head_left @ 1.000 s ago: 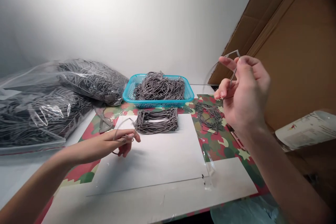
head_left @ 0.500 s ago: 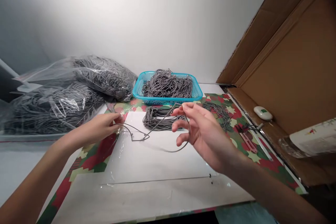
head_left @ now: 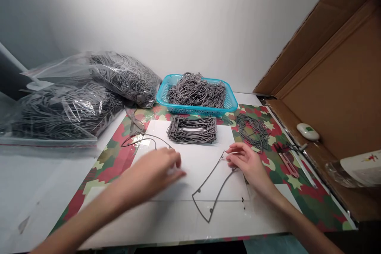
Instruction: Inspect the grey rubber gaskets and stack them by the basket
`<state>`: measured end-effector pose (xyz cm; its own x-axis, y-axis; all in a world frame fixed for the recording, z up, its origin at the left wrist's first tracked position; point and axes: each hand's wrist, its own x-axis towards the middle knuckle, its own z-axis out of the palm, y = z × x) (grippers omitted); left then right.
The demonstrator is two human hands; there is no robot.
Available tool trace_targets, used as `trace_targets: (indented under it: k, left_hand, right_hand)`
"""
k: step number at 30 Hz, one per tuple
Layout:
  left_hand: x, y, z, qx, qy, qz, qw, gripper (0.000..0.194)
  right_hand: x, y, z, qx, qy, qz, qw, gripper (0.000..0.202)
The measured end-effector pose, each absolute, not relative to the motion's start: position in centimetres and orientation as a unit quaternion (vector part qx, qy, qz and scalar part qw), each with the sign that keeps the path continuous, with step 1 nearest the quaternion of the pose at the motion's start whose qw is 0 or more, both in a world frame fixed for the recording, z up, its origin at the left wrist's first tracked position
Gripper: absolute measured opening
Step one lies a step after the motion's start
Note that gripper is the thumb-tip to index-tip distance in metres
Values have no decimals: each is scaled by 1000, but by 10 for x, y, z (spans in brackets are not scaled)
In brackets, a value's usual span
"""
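Note:
My right hand (head_left: 248,164) pinches one corner of a thin grey four-sided rubber gasket (head_left: 211,209), which has small tabs along its sides. Its far end hangs or rests over the white sheet (head_left: 178,188); which of the two I cannot tell. My left hand (head_left: 159,168), slightly blurred, is over the left part of the sheet with thumb and fingers apart and nothing visible in it. Just beyond it, another grey gasket (head_left: 143,139) lies across the sheet's left edge, partly hidden by the hand. A neat stack of gaskets (head_left: 193,139) sits behind both hands.
A blue basket (head_left: 196,111) heaped with grey gaskets stands at the back. Clear bags (head_left: 68,115) full of them lie left. On the right are a loose gasket pile (head_left: 254,131), a pink-handled tool (head_left: 288,164), a white oval object (head_left: 308,131) and a cardboard wall (head_left: 333,87).
The gasket has gone from between both hands to my right hand alone, lower and opened out. My left hand has moved right and toward me. Another gasket now shows on the left.

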<state>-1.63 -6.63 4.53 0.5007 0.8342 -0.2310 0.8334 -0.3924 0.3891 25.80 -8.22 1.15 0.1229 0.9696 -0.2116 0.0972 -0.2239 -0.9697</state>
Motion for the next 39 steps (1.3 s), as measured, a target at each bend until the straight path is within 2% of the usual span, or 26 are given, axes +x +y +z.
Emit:
trace_targets:
  k: [4,6,8,15,19,21,23,26,32,35,39]
  left_hand:
    - [37,-102,31,869,462,-69,163,18]
    - [47,-110,25,870,464,-90,141,10]
    - [49,-114,20,874,460,-93,126,12]
    - [34,-114,22,880,466,-72,54,29]
    - [18,-102,32,847,530,-32,31,29]
    - [12,-94,32,832,551,18,61,27]
    - [10,-87,26,815,558,83,134,24]
    - [11,-82,16,767,562,192,242,21]
    - [6,-81,17,676,546,337,363,17]
    - [-1,-79,21,644,533,363,412,17]
    - [-8,-78,24,629,539,408,383,16]
  right_hand:
    - [264,-83,8,-620,-543,415,387,25]
    - [264,-84,8,-625,-582,384,351,21]
    - [262,-86,8,-621,-612,362,329,17]
    - [256,-93,15,-595,-643,334,349,17]
    - [249,-98,21,-583,-595,419,363,21]
    - [244,-101,23,-576,-573,445,377,21]
    - [240,-104,24,-571,-580,432,388,20]
    - [237,-108,22,-574,-620,374,382,21]
    - [243,-114,18,-608,-655,233,383,26]
    - [241,-115,22,-591,-649,269,395,24]
    - [234,-116,32,-562,-578,423,413,16]
